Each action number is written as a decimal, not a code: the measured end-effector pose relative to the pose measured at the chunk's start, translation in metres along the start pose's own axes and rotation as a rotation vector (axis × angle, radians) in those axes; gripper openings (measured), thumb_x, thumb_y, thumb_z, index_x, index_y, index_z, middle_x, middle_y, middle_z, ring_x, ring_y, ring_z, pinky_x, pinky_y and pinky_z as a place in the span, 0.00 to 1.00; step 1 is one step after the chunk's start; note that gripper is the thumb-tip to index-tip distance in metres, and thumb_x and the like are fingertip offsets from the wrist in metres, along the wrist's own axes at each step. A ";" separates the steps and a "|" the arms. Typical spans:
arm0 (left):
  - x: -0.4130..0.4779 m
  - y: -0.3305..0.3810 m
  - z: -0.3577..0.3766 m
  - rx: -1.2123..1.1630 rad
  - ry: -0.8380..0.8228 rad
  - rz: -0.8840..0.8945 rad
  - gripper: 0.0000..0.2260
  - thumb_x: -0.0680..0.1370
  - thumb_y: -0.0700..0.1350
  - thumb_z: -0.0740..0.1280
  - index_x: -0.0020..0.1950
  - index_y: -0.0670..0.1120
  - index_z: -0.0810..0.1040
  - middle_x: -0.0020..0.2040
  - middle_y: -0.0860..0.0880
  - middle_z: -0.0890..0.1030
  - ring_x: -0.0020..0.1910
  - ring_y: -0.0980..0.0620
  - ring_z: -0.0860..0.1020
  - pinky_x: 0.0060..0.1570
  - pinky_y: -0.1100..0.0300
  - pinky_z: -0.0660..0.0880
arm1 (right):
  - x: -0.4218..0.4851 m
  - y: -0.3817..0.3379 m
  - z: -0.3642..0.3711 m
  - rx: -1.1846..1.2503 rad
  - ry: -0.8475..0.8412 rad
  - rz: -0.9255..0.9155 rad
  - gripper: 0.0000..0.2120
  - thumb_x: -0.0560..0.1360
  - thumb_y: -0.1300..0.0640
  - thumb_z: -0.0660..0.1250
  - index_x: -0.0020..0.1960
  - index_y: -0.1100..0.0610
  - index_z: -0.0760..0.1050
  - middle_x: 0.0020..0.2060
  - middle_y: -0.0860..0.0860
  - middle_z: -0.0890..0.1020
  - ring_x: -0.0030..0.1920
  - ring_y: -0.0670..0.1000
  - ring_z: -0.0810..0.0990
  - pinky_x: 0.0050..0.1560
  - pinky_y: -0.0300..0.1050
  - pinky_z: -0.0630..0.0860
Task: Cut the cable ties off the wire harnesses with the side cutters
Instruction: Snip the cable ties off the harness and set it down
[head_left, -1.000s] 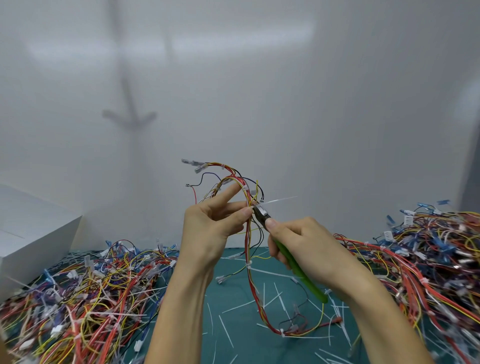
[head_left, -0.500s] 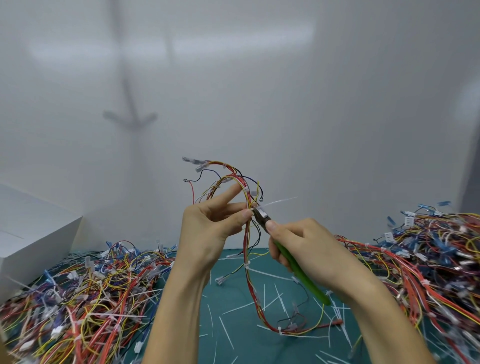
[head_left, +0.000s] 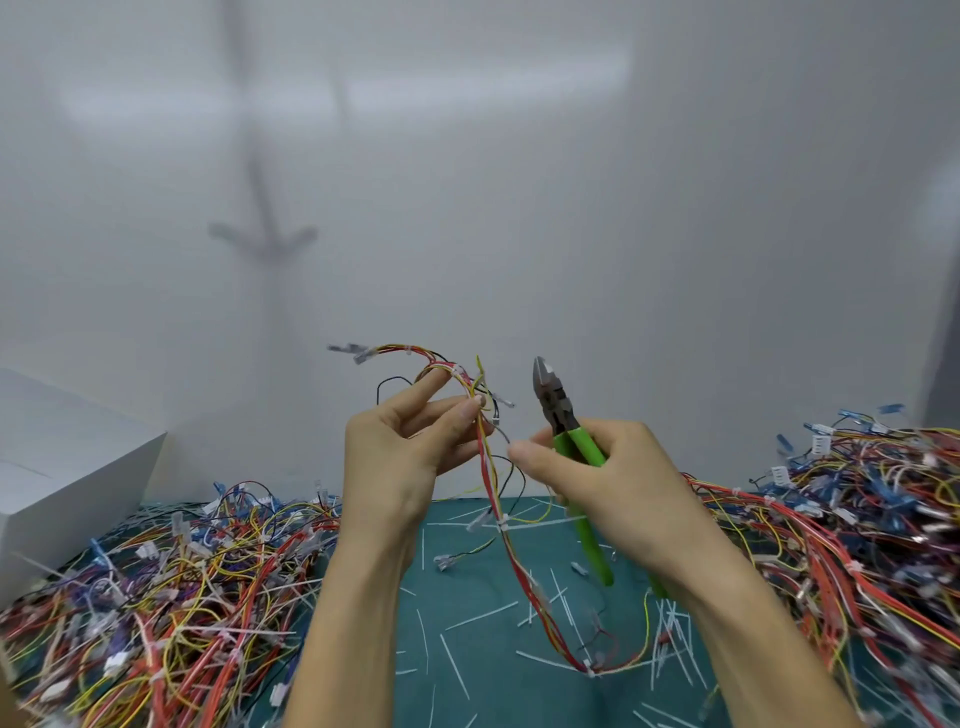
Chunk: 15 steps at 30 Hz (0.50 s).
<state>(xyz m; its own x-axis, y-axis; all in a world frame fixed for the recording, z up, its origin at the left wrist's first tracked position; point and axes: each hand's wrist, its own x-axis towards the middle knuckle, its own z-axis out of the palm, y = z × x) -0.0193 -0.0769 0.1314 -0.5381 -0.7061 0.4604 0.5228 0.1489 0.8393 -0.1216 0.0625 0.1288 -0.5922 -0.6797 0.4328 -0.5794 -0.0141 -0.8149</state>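
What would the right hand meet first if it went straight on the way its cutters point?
Nothing close, apparently. The right hand holds the side cutters nose-up, tilted slightly left, beside the wire harness; only the white wall lies beyond, though depth is unclear.

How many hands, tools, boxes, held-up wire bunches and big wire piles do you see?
Hands: 2, the left hand and the right hand
Tools: 1, the cutters
Boxes: 1, the white box
Held-up wires: 1, the wire harness
Wire piles: 2, the left pile and the right pile
Total: 7
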 end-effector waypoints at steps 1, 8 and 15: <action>0.000 -0.001 0.002 0.012 -0.012 0.009 0.22 0.72 0.37 0.73 0.66 0.43 0.76 0.44 0.45 0.87 0.42 0.47 0.86 0.39 0.63 0.81 | -0.001 -0.001 0.003 -0.031 0.020 -0.013 0.18 0.69 0.36 0.72 0.43 0.51 0.80 0.28 0.47 0.77 0.31 0.46 0.73 0.37 0.47 0.73; -0.004 0.004 0.011 0.173 -0.123 0.033 0.17 0.74 0.36 0.73 0.60 0.49 0.81 0.42 0.52 0.85 0.36 0.53 0.84 0.41 0.64 0.80 | -0.001 0.000 0.017 -0.102 0.147 -0.122 0.17 0.72 0.42 0.72 0.35 0.54 0.74 0.23 0.46 0.68 0.28 0.46 0.63 0.31 0.42 0.64; -0.006 0.019 -0.012 0.348 -0.160 -0.013 0.08 0.79 0.44 0.67 0.51 0.48 0.86 0.46 0.49 0.86 0.46 0.50 0.85 0.43 0.55 0.83 | 0.005 0.006 -0.004 0.320 0.153 -0.081 0.08 0.73 0.56 0.74 0.40 0.60 0.79 0.28 0.48 0.77 0.29 0.45 0.74 0.32 0.36 0.74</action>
<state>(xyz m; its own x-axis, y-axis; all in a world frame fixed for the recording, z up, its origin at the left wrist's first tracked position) 0.0020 -0.0781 0.1414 -0.6538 -0.5964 0.4657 0.2746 0.3865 0.8804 -0.1301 0.0622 0.1278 -0.6426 -0.5500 0.5335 -0.4374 -0.3084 -0.8448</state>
